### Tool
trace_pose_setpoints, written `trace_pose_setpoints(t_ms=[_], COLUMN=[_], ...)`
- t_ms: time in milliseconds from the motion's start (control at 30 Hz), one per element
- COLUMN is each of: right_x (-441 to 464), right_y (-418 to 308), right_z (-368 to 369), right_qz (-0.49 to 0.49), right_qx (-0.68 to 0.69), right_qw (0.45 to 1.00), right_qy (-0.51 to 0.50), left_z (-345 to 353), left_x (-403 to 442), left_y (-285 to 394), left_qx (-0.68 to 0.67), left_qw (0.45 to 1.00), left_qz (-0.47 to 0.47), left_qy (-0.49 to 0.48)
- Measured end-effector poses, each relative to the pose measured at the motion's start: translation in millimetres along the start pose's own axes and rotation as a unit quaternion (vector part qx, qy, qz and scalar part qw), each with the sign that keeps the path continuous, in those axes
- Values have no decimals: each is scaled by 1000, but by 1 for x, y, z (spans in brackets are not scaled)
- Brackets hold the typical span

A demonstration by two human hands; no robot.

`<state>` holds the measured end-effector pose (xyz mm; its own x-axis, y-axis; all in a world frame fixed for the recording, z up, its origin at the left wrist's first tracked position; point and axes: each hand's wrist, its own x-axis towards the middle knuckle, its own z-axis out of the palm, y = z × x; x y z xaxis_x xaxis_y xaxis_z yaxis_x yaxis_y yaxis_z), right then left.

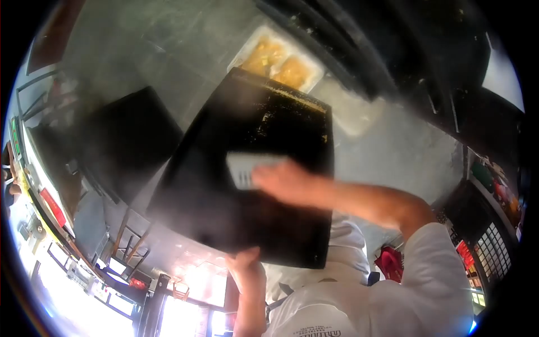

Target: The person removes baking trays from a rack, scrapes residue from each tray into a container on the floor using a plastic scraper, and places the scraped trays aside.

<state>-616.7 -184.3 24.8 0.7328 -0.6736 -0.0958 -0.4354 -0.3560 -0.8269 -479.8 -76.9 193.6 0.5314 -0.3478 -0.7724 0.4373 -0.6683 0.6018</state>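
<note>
A large black tray (pixel 208 191) is tilted in front of me, with yellowish crumbs or residue along its far edge. My right hand (pixel 286 182) is closed round a pale, flat scraper (pixel 240 168) with dark slots, held against or just over the tray's surface; motion blur hides whether they touch. At the near left edge, my left hand (pixel 247 267) grips the tray, its thumb showing at the rim and the other fingers mostly hidden. Beyond the far edge lies a white container (pixel 247 50) with yellow-orange crumbly pieces inside.
Another black tray or panel (pixel 132 140) is to the left. Dark, long-shaped items (pixel 359 45) run across the upper right. A wooden stool or chair frame (pixel 132 241) stands at lower left, and something red (pixel 389 263) sits low at right. The floor (pixel 168 45) is grey.
</note>
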Motion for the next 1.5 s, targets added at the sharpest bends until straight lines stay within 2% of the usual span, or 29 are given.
trace_pose_setpoints(t_ms=[33,100,167,233,267,333,400,467,533,567,633,667,767,800,833,900,967,1000,1033,1100,1133,1200,1300,1433,1500], right_x=[19,53,61,54,50,23,-12,-42,-55,-57,-45,-38,-21,-13,-12,6,15,23,34,44,49,68,82,79,65], right_y=[41,124,172,169,164,114,66,34,33,37,64,86,170,197,226,253,279,284,276,295,302,316,321,311,294], right_z=[8,20,10,4,1,-15,-25,-24,-13,-8,-1,2,28,35,47,44,66,68,63,83,92,100,104,87,89], right_qz=[42,128,272,175,123,116,142,160,157,157,166,177,183,217,200,317,233,189,261,145,135,109,101,127,128], right_qx=[16,-39,89,-3,-49,-64,-66,-94,-96,-99,-101,-101,-123,-106,-133,-22,-130,-186,-114,-250,-267,-307,-348,-264,-247], right_qw=[999,991,958,985,991,991,986,973,974,974,975,971,972,967,969,945,960,960,953,950,948,941,932,956,959], right_qy=[-20,-18,-15,4,12,10,-53,-137,-135,-131,-108,-124,-86,-82,-64,-79,-84,-85,-100,-114,-107,-90,-11,-11,-50], left_z=[-1,-9,-17,-22,-24,-20,-12,8,-12,-19,-11,-3,17,6,0,-7,-4,0,3,0,-4,-6,-12,9,22], left_x=[-6,-12,-11,-7,-5,2,9,15,26,31,30,29,31,38,43,50,58,62,67,75,79,88,94,95,97], left_y=[-3,-6,-9,-14,-14,-11,-6,1,-6,-10,-1,7,25,17,15,14,5,-1,-6,-20,-26,-36,-46,-37,-31], left_qx=[-2,-22,-57,-96,-74,-37,-26,-62,-58,-53,-110,-139,-177,-162,-142,-102,-73,-69,-66,-70,-72,-57,-44,-41,-38], left_qw=[1000,1000,998,995,997,999,999,997,997,997,991,987,979,981,982,983,986,988,990,991,991,994,995,995,994], left_qz=[5,-1,-15,-22,-25,-30,-30,-28,-39,-44,-71,-83,-90,-86,-96,-119,-106,-96,-85,-87,-87,-80,-83,-84,-87], left_qy=[1,-2,-5,-3,-4,-7,2,22,-15,-31,6,22,49,64,73,91,110,103,95,74,66,47,36,40,46])
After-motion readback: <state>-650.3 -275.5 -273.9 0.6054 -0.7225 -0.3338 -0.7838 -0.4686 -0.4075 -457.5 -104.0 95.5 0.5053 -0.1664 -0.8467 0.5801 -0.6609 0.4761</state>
